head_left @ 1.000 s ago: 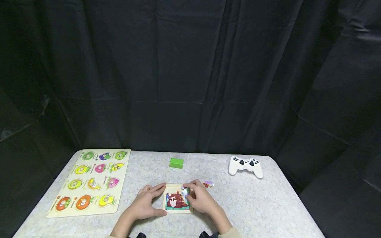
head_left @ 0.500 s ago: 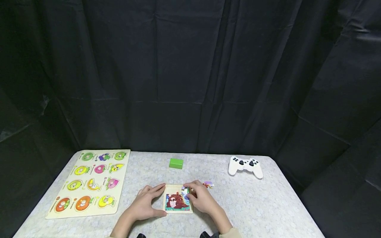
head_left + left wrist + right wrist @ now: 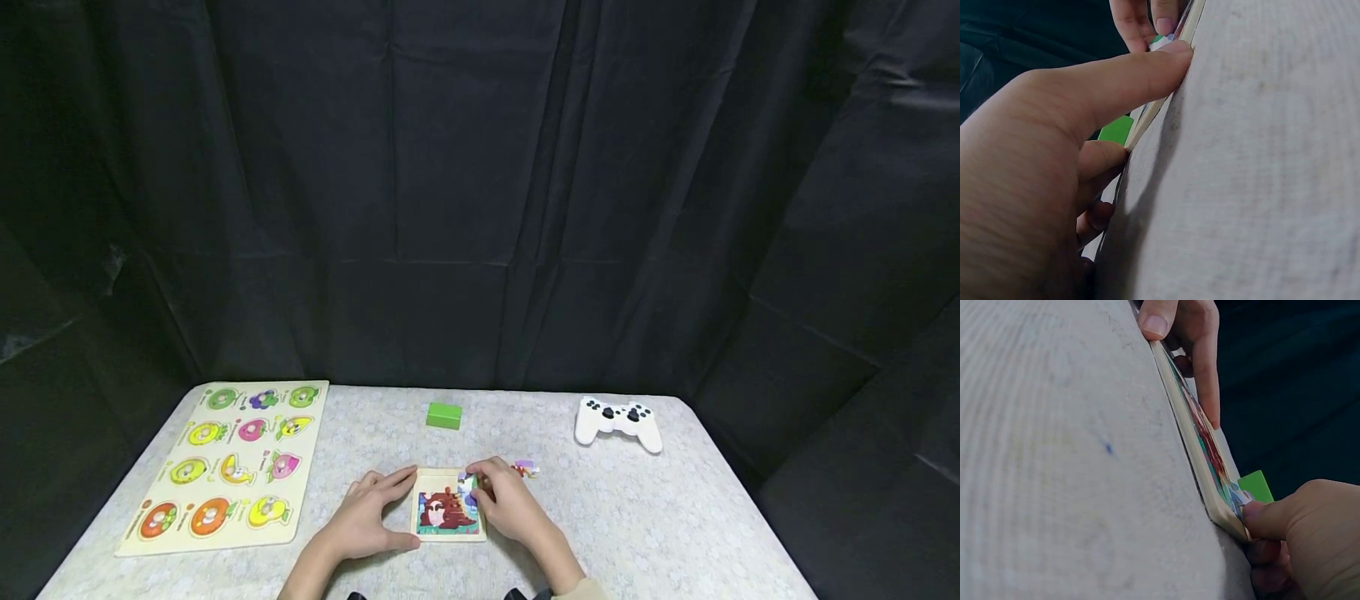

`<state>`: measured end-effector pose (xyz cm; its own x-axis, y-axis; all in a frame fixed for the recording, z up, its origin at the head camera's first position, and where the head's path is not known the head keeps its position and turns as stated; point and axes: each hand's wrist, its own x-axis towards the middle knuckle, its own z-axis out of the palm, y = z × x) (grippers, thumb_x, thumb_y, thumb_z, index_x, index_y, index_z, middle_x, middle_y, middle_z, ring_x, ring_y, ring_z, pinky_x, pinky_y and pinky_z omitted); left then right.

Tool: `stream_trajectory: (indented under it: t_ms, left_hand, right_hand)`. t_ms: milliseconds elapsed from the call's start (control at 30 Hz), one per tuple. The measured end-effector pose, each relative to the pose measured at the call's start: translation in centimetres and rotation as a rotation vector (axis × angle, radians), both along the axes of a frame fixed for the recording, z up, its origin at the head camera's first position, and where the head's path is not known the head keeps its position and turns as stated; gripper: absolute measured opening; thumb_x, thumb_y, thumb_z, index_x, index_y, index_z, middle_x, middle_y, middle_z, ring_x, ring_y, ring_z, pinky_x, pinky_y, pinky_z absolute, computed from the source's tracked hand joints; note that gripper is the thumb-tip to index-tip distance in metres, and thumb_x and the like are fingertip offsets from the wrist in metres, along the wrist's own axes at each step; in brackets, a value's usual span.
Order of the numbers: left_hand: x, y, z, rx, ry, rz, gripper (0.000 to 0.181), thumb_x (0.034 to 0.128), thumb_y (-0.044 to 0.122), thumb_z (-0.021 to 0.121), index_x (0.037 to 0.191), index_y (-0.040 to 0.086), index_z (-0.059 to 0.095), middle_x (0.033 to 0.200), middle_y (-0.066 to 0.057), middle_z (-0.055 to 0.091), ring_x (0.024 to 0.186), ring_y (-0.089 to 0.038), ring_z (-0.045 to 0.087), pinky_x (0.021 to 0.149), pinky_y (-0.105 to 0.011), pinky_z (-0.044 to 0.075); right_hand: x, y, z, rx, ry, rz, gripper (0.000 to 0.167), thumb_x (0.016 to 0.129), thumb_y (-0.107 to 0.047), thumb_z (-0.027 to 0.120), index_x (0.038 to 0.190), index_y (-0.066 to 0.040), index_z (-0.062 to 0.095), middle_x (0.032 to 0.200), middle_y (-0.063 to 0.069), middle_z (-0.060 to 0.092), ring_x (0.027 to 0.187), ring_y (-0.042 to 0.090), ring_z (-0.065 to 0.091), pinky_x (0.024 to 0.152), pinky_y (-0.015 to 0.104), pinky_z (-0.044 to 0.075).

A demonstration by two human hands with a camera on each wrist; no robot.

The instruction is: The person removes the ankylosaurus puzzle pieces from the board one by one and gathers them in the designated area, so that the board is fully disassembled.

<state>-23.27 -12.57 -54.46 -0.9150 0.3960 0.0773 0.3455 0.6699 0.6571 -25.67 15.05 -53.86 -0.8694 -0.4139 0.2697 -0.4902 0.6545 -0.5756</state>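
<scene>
A small square wooden jigsaw tray (image 3: 431, 472) lies on the table before me, with joined pieces forming a reddish-brown animal picture (image 3: 444, 510). My left hand (image 3: 365, 515) grips it by its left side, thumb at the near corner and index finger at the far corner. In the left wrist view the thumb (image 3: 1147, 78) presses against the tray's edge. My right hand (image 3: 508, 504) pinches a white, green and purple jigsaw piece (image 3: 467, 483) at the tray's right side. In the right wrist view that thumb (image 3: 1266, 517) lies over the tray's corner. The right fingers partly hide the piece.
Loose jigsaw pieces (image 3: 527, 468) lie just beyond my right hand. A green block (image 3: 444, 415) sits farther back. On the left is a large fruit puzzle board (image 3: 303, 467), and at the back right a white game controller (image 3: 618, 422). Dark cloth (image 3: 465, 250) hangs behind the table.
My right index finger and thumb have shifted slightly right, uncovering more of the pieces at the tray's right side. The left hand keeps its hold, and the tray has hardly moved.
</scene>
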Motion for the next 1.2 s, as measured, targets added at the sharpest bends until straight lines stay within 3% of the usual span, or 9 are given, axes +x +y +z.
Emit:
stream_trajectory:
  t_ms: [433, 800, 1200]
  left_hand:
    - [-0.1, -0.1, 0.2, 0.017, 0.001, -0.005, 0.100, 0.0704, 0.053, 0.093, 0.153, 0.011, 0.058, 0.163, 0.003, 0.051, 0.099, -0.005, 0.042, 0.082, -0.033, 0.034]
    - [0.1, 0.0, 0.3, 0.011, 0.008, -0.010, 0.099, 0.0707, 0.052, 0.093, 0.153, 0.009, 0.058, 0.163, 0.002, 0.051, 0.101, -0.006, 0.043, 0.083, -0.033, 0.036]
    - [0.0, 0.0, 0.1, 0.007, -0.010, -0.013, 0.100, 0.0712, 0.054, 0.092, 0.154, 0.011, 0.057, 0.164, 0.004, 0.049, 0.101, -0.006, 0.042, 0.085, -0.034, 0.036]
  right_hand:
    - [-0.1, -0.1, 0.2, -0.035, 0.025, -0.030, 0.026, 0.094, 0.002, 0.072, 0.120, 0.002, 0.071, 0.113, 0.012, 0.063, 0.087, 0.010, 0.055, 0.078, 0.031, 0.051]
    - [-0.4, 0.8, 1.0, -0.067, -0.008, -0.048, 0.027, 0.097, 0.001, 0.070, 0.124, 0.001, 0.070, 0.118, 0.014, 0.066, 0.084, 0.007, 0.060, 0.073, 0.025, 0.054]
    - [-1.4, 5.8, 2.6, -0.083, -0.001, -0.179, 0.027, 0.095, 0.003, 0.074, 0.121, -0.006, 0.076, 0.120, 0.009, 0.071, 0.070, 0.001, 0.055, 0.064, 0.024, 0.049]
